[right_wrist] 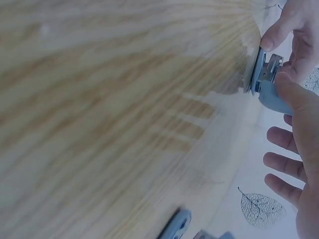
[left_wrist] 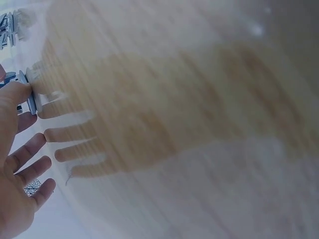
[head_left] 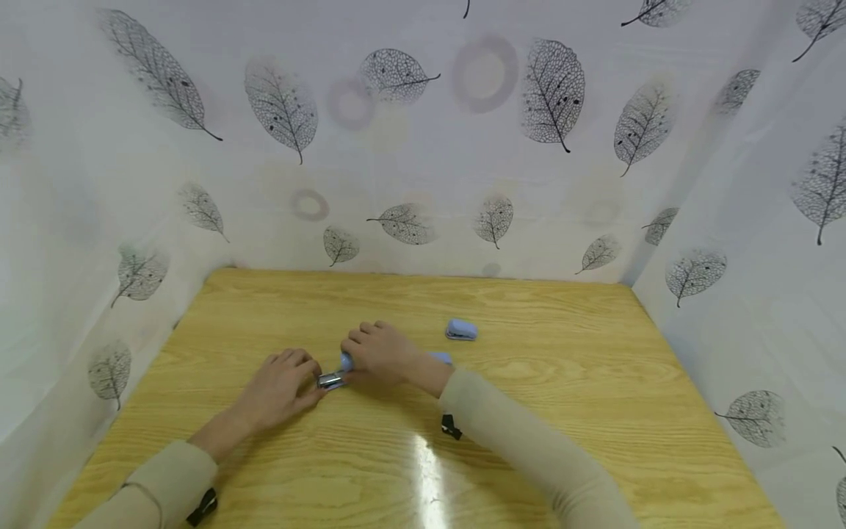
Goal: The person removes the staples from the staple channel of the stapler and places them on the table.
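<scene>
Left hand [head_left: 280, 389] and right hand [head_left: 383, 354] both pinch the stapler [head_left: 332, 380], left of the table's [head_left: 562, 345] middle (cover [head_left: 346, 361] raised, I see). Apparent step: opening; next move likely calls for steady grips.

no readable text, no legible labels, brands, numbers

Location type: screened tabletop work area; home, office or studio cannot be determined. Pale sheeting [head_left: 423, 162], printed with skeleton leaves [head_left: 554, 92], stands along the rear edge and both side edges of the wood-grain table [head_left: 595, 397], turning at both rear corners.
</scene>
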{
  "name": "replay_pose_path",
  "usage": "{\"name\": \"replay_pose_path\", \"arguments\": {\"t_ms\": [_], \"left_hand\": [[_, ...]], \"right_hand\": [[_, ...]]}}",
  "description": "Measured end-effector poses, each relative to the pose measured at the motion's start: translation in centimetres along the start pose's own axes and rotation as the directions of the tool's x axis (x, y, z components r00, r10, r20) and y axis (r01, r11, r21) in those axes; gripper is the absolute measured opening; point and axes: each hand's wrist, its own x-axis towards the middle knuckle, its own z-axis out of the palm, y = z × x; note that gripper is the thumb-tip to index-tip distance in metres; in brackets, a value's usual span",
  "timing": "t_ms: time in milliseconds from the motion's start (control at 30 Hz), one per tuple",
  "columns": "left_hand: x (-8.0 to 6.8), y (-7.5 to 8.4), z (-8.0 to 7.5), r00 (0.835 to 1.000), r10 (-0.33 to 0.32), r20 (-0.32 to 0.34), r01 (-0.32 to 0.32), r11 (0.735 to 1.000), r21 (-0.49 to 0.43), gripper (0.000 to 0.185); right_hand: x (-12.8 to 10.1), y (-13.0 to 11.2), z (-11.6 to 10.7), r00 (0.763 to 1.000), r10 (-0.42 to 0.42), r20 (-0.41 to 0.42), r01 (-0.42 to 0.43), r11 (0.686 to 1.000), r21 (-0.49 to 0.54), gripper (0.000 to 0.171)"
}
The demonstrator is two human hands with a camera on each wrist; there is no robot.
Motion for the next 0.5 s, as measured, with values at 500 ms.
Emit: {"name": "replay_pose_path", "arguments": {"t_ms": [500], "left_hand": [[-0.1, 0.0, 0.3, 1.000, -0.028, 0.001, 0.028, 1.000, 0.000, 0.020]], "right_hand": [[-1.4, 1.4, 0.7, 0.998, 0.065, 0.004, -0.064, 0.996, -0.070, 0.054]]}}
